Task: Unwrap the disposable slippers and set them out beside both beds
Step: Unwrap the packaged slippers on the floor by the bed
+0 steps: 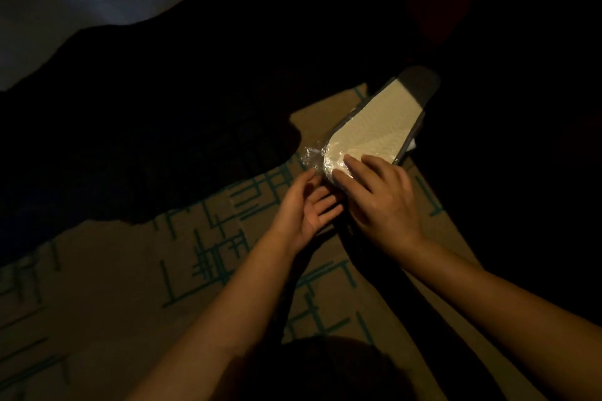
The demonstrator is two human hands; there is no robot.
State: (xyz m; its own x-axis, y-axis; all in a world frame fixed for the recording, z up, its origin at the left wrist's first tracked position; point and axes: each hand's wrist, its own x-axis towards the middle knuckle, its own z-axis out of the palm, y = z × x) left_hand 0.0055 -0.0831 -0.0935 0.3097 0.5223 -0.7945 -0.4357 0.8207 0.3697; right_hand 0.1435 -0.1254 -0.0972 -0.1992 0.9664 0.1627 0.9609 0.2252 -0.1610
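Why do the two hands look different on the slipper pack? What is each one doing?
The right hand lies back-up on top of the wrapped slippers, fingers pressing the near end; the left hand is palm-up, beside and below that end. The right hand's fingers are spread flat over the pack; the left hand's reach toward the crinkled plastic wrap bunched there. Both are bare and meet at the same end, above the patterned carpet.

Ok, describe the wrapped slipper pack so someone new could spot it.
Find the brown carpet with teal line patterns. At its far edge, the right hand presses on the slipper pack. It is the only pale, cream, sole-shaped thing there, sheathed in shiny clear plastic.
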